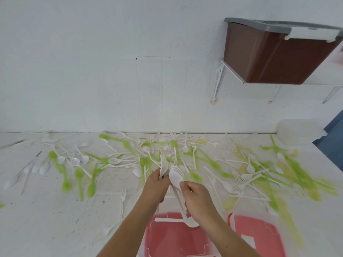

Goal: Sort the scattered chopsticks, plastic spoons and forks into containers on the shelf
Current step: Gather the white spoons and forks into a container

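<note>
White and green plastic spoons and forks [130,160] lie scattered across the white counter [46,210] along the wall. My left hand [156,188] grips a bunch of white forks [163,165] that stick up from its fingers. My right hand [197,198] holds a bundle of white spoons [175,178], bowls up, handles running down past the palm. Both hands meet at the counter's middle, above a clear container with a red bottom [174,236]. One white spoon [172,220] lies across that container's rim. No chopsticks can be made out.
A second red-bottomed clear container [259,236] stands at the front right. A brown bin with a grey lid [269,58] sits on a white wall shelf [323,81] at the upper right. A translucent white tub [298,129] stands at the counter's far right end.
</note>
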`<state>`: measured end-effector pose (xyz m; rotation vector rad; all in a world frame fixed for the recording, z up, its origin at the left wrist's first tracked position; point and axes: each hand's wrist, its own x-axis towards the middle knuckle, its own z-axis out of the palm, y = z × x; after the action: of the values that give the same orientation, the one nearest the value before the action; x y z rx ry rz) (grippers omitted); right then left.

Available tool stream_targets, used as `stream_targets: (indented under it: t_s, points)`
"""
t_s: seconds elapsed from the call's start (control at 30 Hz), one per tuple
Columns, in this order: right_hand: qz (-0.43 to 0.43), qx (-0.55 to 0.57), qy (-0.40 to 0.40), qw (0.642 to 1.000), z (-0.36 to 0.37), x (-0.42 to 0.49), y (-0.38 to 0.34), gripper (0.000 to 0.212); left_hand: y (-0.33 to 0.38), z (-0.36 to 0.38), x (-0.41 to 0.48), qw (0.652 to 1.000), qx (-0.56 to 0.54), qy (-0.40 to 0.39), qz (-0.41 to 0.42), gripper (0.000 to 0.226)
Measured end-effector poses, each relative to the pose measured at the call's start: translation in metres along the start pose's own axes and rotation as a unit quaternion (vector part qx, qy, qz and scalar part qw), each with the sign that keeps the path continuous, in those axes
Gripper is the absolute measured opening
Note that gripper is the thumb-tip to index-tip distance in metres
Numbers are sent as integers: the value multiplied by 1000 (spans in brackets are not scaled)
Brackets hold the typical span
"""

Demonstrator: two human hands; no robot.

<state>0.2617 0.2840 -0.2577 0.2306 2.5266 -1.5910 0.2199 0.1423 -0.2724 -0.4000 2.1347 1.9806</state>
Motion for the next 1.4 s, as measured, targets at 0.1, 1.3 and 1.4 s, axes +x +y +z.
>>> stream_targets:
  t_s: [0.1,1.3,1.4]
  points:
    - [3,-1,23,1000,-2,1,2,30,-3,-2,4,1000,-11,4,-15,30]
    - [118,127,39,984,-2,6,-7,16,-11,-10,-7,990,-63,-124,-1,29]
    - [136,114,16,984,-4,9,-6,17,-12,-6,-9,992,-57,-113,19,44]
